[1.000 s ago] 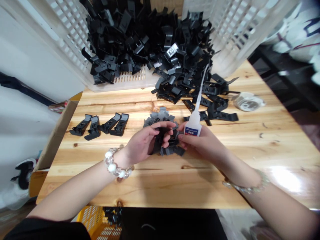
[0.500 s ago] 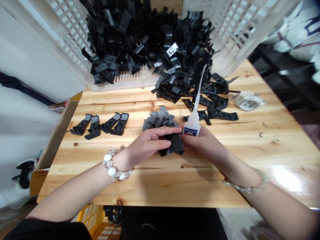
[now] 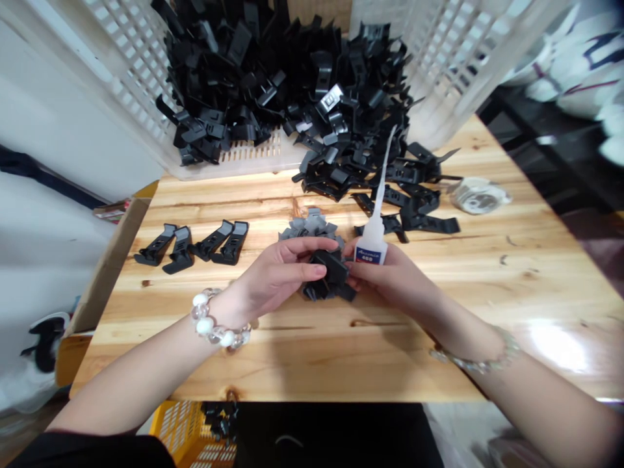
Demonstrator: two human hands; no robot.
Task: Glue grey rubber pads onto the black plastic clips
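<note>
Left hand (image 3: 275,276) gripping matte black plastic clip (image 3: 332,270) between fingers and thumb, just above loose grey plastic pieces (image 3: 312,229) on pine table (image 3: 312,364). Right hand (image 3: 394,279) wrapping around white glue bottle (image 3: 373,244), long thin nozzle pointing up. Four black clips (image 3: 192,244) lying in row leftward. Black clip heap (image 3: 292,84) spilling from white lattice crate (image 3: 129,84) beyond.

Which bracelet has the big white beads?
The bracelet by the left hand: large white and clear beads, unlike the thin, pale strand by the right hand.
</note>
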